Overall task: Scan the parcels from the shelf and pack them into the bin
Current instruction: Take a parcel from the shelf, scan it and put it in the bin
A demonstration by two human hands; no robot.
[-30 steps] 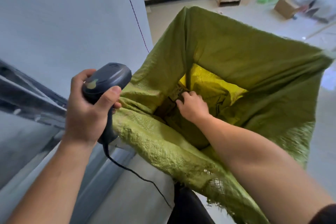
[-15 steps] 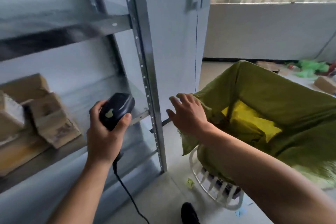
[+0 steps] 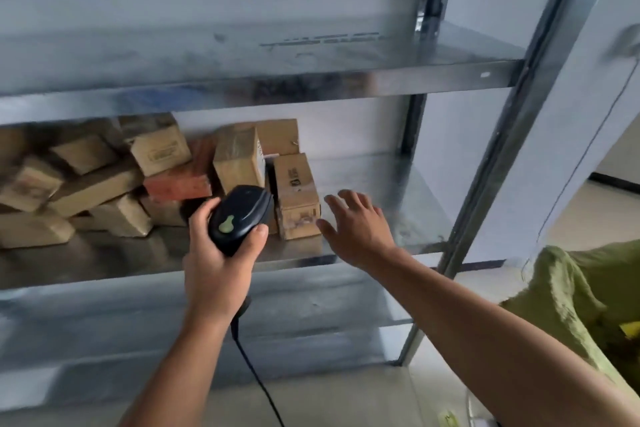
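Note:
My left hand (image 3: 216,263) grips a black barcode scanner (image 3: 239,218) with a green trigger, held in front of the middle shelf (image 3: 367,180). Several brown cardboard parcels (image 3: 97,184) lie piled on that shelf, with a reddish one (image 3: 178,182) among them. The nearest upright parcel (image 3: 298,196) stands just right of the scanner. My right hand (image 3: 356,227) hovers open beside that parcel, fingers spread, a little apart from it. The green woven sack lining the bin (image 3: 568,302) shows at the lower right.
The metal rack has an upper shelf (image 3: 259,87) overhead and an upright post (image 3: 502,156) on the right. The scanner's black cable (image 3: 256,374) hangs down toward the floor. The right part of the middle shelf is bare metal.
The view swung from the sack to the rack. My right hand came out of the sack and now reaches over the shelf by the parcels. My left hand brought the scanner up to the shelf.

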